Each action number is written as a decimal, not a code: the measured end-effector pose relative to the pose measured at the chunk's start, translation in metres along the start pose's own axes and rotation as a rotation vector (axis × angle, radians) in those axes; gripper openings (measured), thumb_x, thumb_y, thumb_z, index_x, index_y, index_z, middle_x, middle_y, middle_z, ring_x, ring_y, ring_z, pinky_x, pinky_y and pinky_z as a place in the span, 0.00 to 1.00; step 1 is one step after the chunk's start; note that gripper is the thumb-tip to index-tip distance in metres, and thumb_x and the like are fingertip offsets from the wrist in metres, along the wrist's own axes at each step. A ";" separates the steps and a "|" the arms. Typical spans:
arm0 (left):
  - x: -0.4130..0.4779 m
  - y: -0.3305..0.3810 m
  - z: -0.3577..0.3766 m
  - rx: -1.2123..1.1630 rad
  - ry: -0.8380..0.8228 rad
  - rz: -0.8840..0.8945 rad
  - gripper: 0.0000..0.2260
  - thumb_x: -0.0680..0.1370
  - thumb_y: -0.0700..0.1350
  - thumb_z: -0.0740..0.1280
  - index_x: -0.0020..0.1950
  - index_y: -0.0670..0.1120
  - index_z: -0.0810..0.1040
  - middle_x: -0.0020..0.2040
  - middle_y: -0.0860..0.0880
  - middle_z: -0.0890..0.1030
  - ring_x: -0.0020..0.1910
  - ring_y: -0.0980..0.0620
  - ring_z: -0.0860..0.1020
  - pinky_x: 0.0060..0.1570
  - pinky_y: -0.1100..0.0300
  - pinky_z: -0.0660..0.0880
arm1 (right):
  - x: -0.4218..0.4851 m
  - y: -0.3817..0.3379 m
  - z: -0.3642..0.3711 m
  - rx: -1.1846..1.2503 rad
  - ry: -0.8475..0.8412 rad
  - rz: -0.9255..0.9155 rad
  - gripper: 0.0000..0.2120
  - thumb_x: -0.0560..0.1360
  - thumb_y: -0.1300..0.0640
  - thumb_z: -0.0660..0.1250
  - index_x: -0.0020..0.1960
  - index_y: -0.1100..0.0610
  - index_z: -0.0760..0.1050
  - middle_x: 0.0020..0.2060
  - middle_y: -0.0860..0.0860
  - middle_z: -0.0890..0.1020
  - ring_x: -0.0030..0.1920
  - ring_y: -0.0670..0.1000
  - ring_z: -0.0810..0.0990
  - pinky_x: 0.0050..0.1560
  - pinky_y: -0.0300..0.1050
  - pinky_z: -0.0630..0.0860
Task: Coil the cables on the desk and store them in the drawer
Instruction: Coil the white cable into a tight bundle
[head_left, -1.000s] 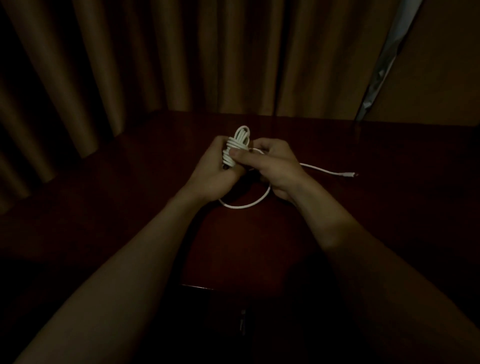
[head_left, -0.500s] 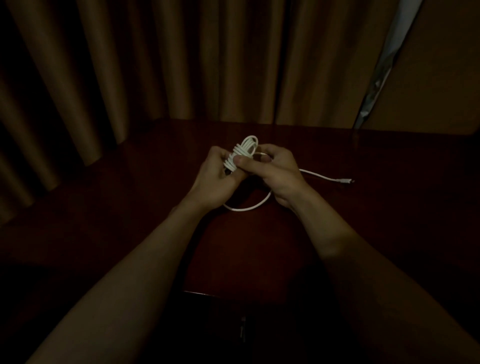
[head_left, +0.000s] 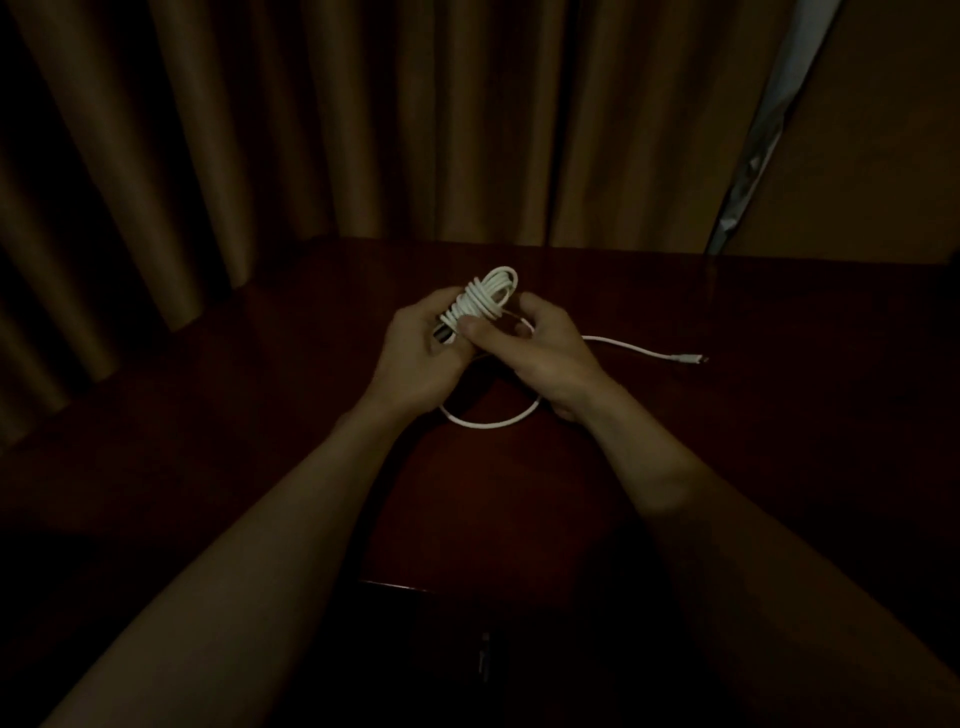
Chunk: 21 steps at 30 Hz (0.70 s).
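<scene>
gripping white cable, both hands, dark desk

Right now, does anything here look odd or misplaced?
Nothing is damaged or spilled. The left hand and right hand hold the coiled white cable; only its loose tail lies uncoiled on the desk.

The picture is very dim and warm-toned, its lower corners and left edge sinking to near black. The white cable at centre frame is the brightest thing, and the tabletop below it carries a faint reddish sheen. The curtain folds bow outward toward the frame edges, and detail is soft throughout.
</scene>
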<state>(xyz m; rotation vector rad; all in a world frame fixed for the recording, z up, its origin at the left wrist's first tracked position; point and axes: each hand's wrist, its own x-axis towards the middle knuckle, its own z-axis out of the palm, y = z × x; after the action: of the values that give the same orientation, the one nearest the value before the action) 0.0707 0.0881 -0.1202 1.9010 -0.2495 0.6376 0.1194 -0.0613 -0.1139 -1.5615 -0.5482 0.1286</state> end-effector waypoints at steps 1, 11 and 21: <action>0.001 -0.002 0.001 0.038 -0.001 -0.008 0.11 0.80 0.36 0.69 0.63 0.44 0.82 0.52 0.48 0.86 0.52 0.51 0.85 0.52 0.52 0.83 | 0.001 0.000 0.001 -0.065 0.033 -0.018 0.21 0.73 0.48 0.78 0.62 0.56 0.81 0.54 0.50 0.87 0.56 0.48 0.85 0.62 0.49 0.81; 0.004 -0.004 0.003 0.196 0.018 -0.093 0.06 0.83 0.48 0.66 0.50 0.47 0.79 0.41 0.54 0.83 0.39 0.58 0.81 0.40 0.57 0.77 | 0.001 -0.003 0.009 -0.340 0.103 -0.059 0.17 0.79 0.37 0.66 0.48 0.52 0.80 0.46 0.50 0.84 0.47 0.48 0.83 0.48 0.49 0.79; 0.003 0.004 -0.001 0.030 -0.029 -0.219 0.14 0.78 0.60 0.66 0.55 0.53 0.82 0.43 0.55 0.85 0.42 0.55 0.82 0.44 0.52 0.78 | -0.001 -0.013 -0.009 0.013 -0.009 0.033 0.11 0.81 0.57 0.70 0.55 0.65 0.79 0.28 0.43 0.78 0.26 0.38 0.75 0.25 0.30 0.67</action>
<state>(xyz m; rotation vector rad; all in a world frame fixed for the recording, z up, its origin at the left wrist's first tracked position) 0.0708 0.0877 -0.1156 1.9347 -0.0487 0.4683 0.1189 -0.0700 -0.1010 -1.5589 -0.5280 0.1641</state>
